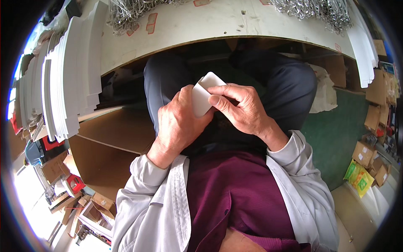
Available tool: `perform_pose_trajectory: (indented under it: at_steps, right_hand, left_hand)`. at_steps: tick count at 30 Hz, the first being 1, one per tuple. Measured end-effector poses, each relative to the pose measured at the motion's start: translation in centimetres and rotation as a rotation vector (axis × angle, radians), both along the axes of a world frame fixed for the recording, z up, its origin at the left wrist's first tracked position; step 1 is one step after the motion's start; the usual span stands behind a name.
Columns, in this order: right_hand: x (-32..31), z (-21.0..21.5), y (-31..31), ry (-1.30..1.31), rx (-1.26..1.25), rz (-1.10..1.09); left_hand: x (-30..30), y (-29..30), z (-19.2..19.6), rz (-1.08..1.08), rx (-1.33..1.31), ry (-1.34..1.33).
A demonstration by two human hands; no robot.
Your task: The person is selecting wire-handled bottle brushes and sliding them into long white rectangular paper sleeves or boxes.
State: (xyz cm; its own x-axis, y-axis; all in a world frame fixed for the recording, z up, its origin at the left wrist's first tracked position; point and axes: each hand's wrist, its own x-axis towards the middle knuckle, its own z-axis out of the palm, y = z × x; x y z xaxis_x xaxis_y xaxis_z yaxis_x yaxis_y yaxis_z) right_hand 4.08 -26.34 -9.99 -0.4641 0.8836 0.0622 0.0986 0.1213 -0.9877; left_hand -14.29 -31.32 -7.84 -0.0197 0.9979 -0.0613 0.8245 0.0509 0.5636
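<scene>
A small white folded-card box (200,102) with a rounded flap standing up at its far end is between my hands, above my lap. My left hand (179,121) wraps round its left side and underside. From the right, my right hand (243,107) grips the near edge of the flap, with thumb and forefinger at the fold. What is inside the box, if anything, is hidden from view.
Ahead is a pale worktable (189,31) with piles of metal hooks (130,14) and more metal hooks (317,12). White card stacks (73,80) overhang its left side, others (359,46) its right. An open cardboard box (111,147) sits at my left.
</scene>
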Motion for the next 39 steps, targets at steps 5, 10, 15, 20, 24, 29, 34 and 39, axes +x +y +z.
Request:
perform_pose_trajectory:
  at_steps: [5,10,15,20,24,29,34,39]
  right_hand:
    - [0.6,0.0,0.4,0.042,-0.162,0.05]
    - [0.3,-0.2,0.0,0.049,-0.061,0.002]
    - [0.1,-0.4,-0.1,0.097,-0.04,-0.05]
    - [0.5,0.1,0.3,0.002,-0.01,0.016]
    - [1.3,-0.3,0.7,0.019,-0.143,0.107]
    - [1.9,0.8,0.9,0.067,-0.203,0.133]
    - [1.9,0.6,0.5,0.075,-0.191,0.139]
    - [1.5,0.7,0.5,0.061,-0.144,0.133]
  left_hand:
    - [0.1,0.1,0.0,0.005,0.013,-0.02]
    - [0.0,0.3,-0.1,-0.005,0.017,-0.016]
    - [0.1,0.3,0.0,0.012,0.044,-0.036]
    - [0.0,0.1,-0.2,-0.001,0.031,-0.036]
    - [0.1,0.0,-0.2,-0.009,0.058,-0.065]
    - [0.0,0.4,0.0,-0.067,0.105,-0.153]
    - [-0.2,0.2,-0.3,-0.084,0.107,-0.216]
    - [-0.1,0.3,0.2,-0.053,0.031,-0.322]
